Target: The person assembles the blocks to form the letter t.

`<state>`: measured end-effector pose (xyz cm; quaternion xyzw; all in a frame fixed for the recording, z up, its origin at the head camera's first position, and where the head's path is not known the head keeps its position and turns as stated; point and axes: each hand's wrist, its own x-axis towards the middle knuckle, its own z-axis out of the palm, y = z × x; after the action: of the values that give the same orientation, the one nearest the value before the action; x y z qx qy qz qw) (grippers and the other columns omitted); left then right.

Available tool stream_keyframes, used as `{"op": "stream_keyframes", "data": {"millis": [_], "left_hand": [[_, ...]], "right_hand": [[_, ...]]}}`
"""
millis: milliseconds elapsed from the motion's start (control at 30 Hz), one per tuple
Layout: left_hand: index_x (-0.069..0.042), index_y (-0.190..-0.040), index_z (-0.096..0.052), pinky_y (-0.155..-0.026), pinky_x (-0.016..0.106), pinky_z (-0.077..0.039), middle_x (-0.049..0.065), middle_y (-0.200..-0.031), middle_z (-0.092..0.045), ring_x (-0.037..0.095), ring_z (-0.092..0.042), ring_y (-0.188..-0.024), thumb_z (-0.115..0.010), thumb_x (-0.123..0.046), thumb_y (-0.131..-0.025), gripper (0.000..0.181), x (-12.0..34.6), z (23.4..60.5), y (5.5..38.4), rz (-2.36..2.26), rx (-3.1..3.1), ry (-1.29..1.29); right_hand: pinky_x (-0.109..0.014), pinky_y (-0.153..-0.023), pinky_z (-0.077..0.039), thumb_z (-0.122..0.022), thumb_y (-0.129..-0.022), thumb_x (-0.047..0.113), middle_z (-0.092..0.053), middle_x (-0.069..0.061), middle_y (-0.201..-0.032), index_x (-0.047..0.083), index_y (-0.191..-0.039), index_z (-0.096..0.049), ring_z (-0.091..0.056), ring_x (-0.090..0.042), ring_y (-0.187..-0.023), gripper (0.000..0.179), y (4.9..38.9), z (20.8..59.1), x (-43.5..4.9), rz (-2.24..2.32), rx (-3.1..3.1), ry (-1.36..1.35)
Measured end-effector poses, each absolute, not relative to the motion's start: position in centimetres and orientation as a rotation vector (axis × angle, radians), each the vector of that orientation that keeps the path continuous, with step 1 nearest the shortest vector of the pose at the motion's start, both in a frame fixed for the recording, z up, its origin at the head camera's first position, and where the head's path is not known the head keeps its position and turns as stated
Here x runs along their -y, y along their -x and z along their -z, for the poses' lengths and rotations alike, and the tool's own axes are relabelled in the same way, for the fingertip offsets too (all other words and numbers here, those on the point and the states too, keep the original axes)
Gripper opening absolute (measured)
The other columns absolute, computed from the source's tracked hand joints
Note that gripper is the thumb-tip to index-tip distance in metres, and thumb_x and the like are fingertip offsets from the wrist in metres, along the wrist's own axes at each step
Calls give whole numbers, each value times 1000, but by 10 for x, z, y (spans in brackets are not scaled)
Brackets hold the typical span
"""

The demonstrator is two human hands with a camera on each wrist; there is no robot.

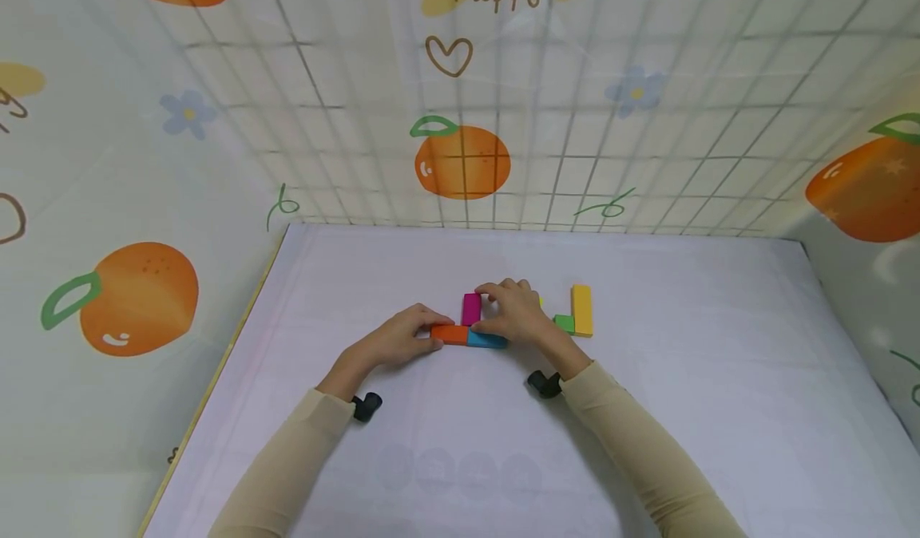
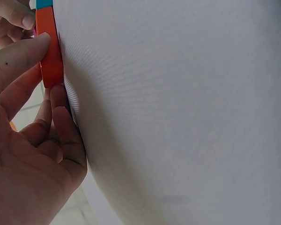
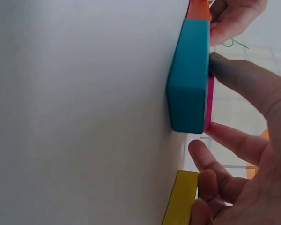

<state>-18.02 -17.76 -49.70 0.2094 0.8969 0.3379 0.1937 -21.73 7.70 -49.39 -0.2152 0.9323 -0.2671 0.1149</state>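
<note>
An orange block (image 1: 449, 334) and a blue block (image 1: 487, 339) lie end to end on the white table. Behind their joint a magenta block (image 1: 471, 309) stretches away from them. My left hand (image 1: 398, 337) grips the orange block near its left end, its thumb on the near side in the left wrist view. With thumb and index finger, my right hand (image 1: 513, 312) pinches the magenta block, its thumb close by the blue block (image 3: 189, 75). The other right fingers hang near a yellow block (image 3: 180, 199), mostly hidden by that hand in the head view.
Right of the right hand, a small green block (image 1: 564, 324) touches a long amber-yellow block (image 1: 583, 310). A fruit-printed curtain (image 1: 460, 91) over a grid rises behind the table (image 1: 683, 410). Dark wrist-worn pieces hang under both wrists.
</note>
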Motion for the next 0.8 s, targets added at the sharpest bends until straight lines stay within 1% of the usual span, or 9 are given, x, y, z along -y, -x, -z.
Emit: {"op": "stream_keyframes", "data": {"millis": [300,800], "left_hand": [[-21,-133,-66,-95,36,-46,-4,-121,-56,15,-51,-110,-70,-19,-96,38,178,499,182,-931,-2528,-593],[-22,-132,-66,-94,35,-47,-4,-121,-56,16,-51,-109,-70,-20,-96,37,178,500,181,-915,-2537,-595]], "right_hand": [[-42,-84,-38,-80,-83,42,-60,-8,-117,18,-139,-60,-45,-29,-108,64,218,494,-77,783,-2727,621],[-43,-85,-37,-81,-82,41,-60,-9,-116,14,-136,-60,-45,-29,-108,63,216,492,-77,834,-2726,607]]}}
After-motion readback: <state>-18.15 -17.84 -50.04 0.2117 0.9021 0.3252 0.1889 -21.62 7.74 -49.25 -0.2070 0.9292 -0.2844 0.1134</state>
